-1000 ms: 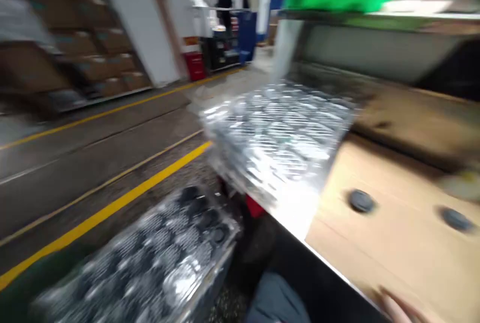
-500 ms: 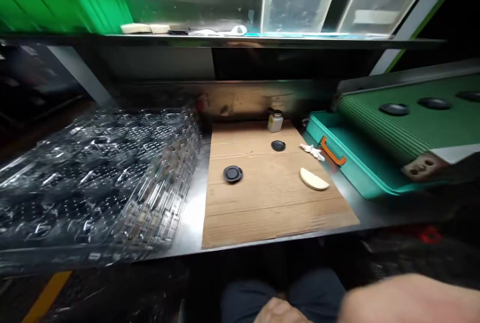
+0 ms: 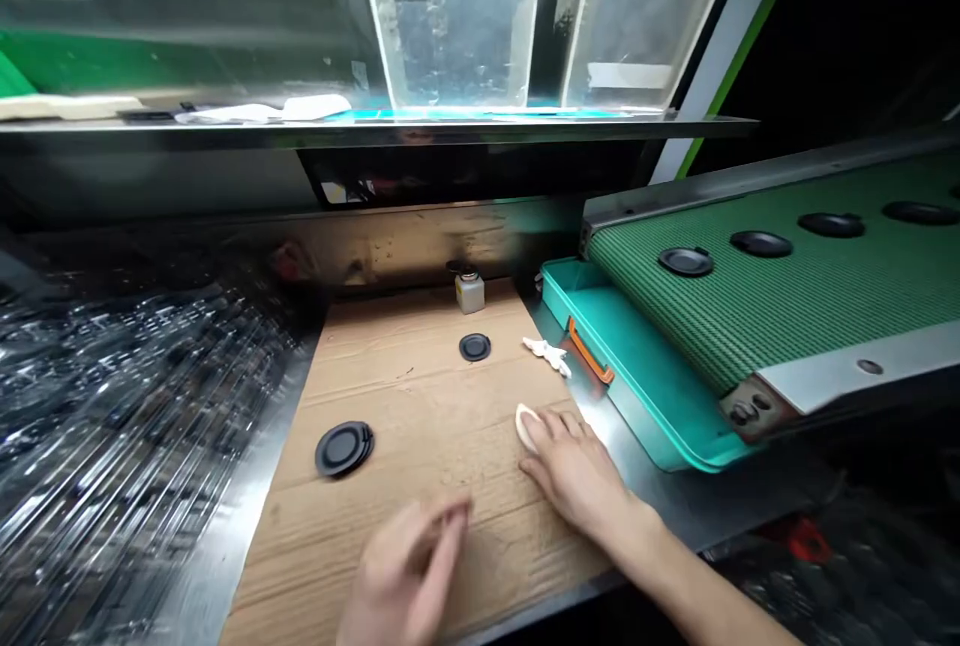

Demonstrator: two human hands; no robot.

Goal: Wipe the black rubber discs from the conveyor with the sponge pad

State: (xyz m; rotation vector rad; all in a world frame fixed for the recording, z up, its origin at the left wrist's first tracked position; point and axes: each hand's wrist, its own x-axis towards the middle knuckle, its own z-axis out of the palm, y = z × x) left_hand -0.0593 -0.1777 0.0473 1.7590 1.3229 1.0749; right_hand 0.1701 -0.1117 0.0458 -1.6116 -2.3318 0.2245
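My right hand reaches over the cardboard sheet, its fingers closed over a cream half-round sponge. Much of the sponge is hidden beneath them. My left hand, slightly blurred, hovers above the front of the cardboard with thumb and fingertips brought together; nothing shows between them. Beyond it to the left lie round black plastic lids, apparently stacked. Another black lid lies farther back, in front of a small whitish bottle. A crumpled white scrap rests at the cardboard's right edge.
On the right, a green conveyor belt carries several black lids above a teal bin with an orange handle. Clear plastic trays are piled at the left. A metal shelf crosses the back.
Both hands have come up from my lap over the cardboard. My right hand has taken hold of the sponge. The view has swung right and closer, showing more of the belt.
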